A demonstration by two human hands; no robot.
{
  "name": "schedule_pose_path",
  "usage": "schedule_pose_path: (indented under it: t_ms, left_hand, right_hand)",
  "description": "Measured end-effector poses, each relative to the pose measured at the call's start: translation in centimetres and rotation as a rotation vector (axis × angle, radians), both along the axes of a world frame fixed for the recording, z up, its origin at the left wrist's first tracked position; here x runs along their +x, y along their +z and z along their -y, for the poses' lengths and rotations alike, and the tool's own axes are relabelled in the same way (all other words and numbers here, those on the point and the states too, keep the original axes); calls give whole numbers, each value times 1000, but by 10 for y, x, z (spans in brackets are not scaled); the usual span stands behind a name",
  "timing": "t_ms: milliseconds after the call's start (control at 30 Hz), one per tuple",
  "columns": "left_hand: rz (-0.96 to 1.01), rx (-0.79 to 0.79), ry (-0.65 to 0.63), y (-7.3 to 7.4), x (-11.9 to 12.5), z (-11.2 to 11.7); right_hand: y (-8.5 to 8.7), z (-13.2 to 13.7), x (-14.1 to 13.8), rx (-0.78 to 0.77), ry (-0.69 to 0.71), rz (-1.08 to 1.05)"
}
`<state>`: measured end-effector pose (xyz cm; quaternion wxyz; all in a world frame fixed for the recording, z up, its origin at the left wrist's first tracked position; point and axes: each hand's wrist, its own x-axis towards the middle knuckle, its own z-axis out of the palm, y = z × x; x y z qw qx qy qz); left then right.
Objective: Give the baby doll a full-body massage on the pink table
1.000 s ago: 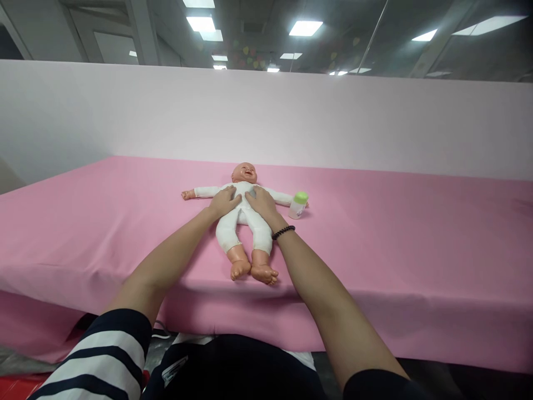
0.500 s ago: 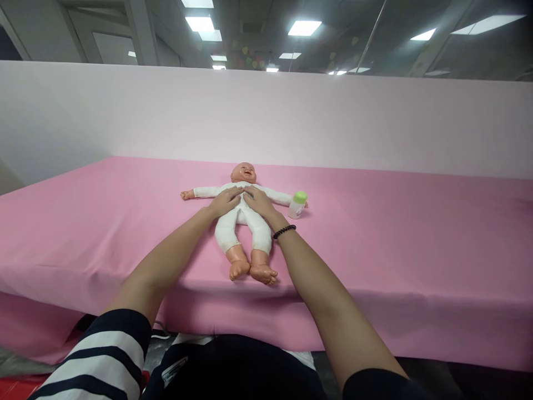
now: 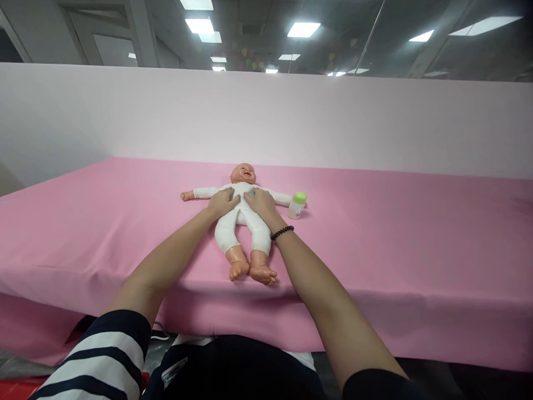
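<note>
We rest our left hand (image 3: 222, 203) and right hand (image 3: 261, 203), fingers spread flat, on the chest of the doll (image 3: 242, 222) lying face-up on the pink table (image 3: 395, 233), a green-capped bottle (image 3: 297, 205) just beside its arm.

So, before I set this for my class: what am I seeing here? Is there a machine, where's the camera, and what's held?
No machine: these are a person's two bare hands, filmed by one camera worn on their head, looking forward and down. A baby doll in a white suit lies face up on a pink-covered table, a small green-capped bottle beside its arm. The left hand and right hand rest flat and open on the doll's chest; nothing is gripped.
</note>
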<state>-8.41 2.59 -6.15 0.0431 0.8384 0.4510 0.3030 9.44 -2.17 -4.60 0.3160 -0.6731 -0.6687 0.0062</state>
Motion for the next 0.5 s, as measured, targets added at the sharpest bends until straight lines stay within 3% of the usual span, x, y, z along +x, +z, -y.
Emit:
schedule_pose_path:
  t_ms: [133,367,433,500]
  left_hand:
    - [39,74,-73,2,-1,4]
    - [130,-11,-281,-4,-4,-6]
    - [96,-65,-274,-4,-3,-8]
    - [51,-124,-222,-4,-2,-10]
  right_hand:
    - [4,3,-2,50,2,27]
    - [-2,-4,3,112,348,-99]
    - [-5,-8,5,78,395,-127]
    - [-7,-12,7,-20,354,-132]
